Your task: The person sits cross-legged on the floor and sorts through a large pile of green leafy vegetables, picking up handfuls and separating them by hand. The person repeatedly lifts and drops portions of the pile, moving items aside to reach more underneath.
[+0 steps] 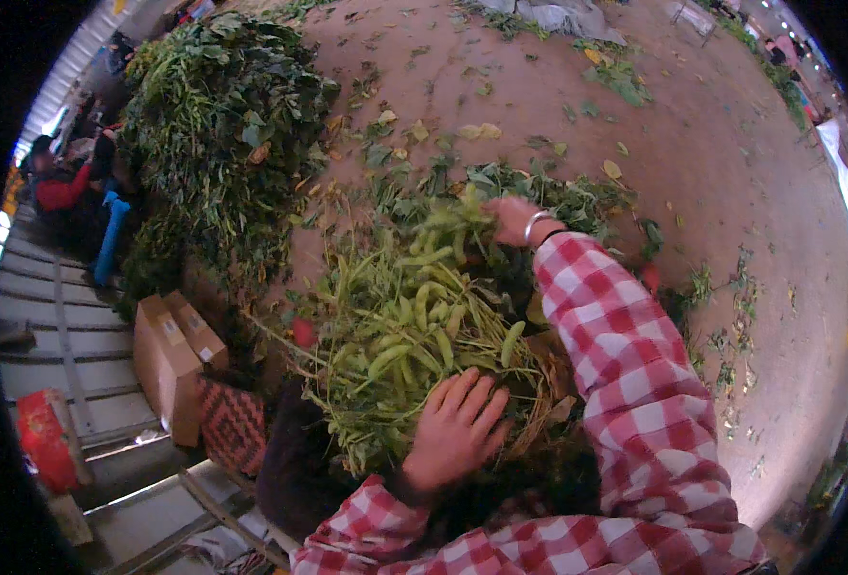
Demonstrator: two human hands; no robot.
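Note:
A loose bundle of green bean plants [409, 338], thick with plump pods that look like soybeans, lies before me across my lap. My left hand [458, 424] rests palm down on its near side, fingers stretched and slightly apart over the stems. Beyond the bundle, my right hand [514, 219], blurred and wearing a silver bangle [535, 224], has its fingers closed at a cluster of pods [460, 219] at the far end. The fingertips there are partly hidden by leaves. A single pod [512, 343] stands out at the bundle's right side.
At the upper left rises a tall heap of leafy plants [223, 122]. A person [65, 183] sits beyond it. Cardboard boxes [169, 366], a woven red-and-black item [233, 428] and a red object [47, 438] stand to my left. Stripped leaves [481, 131] litter the brown floor [683, 144].

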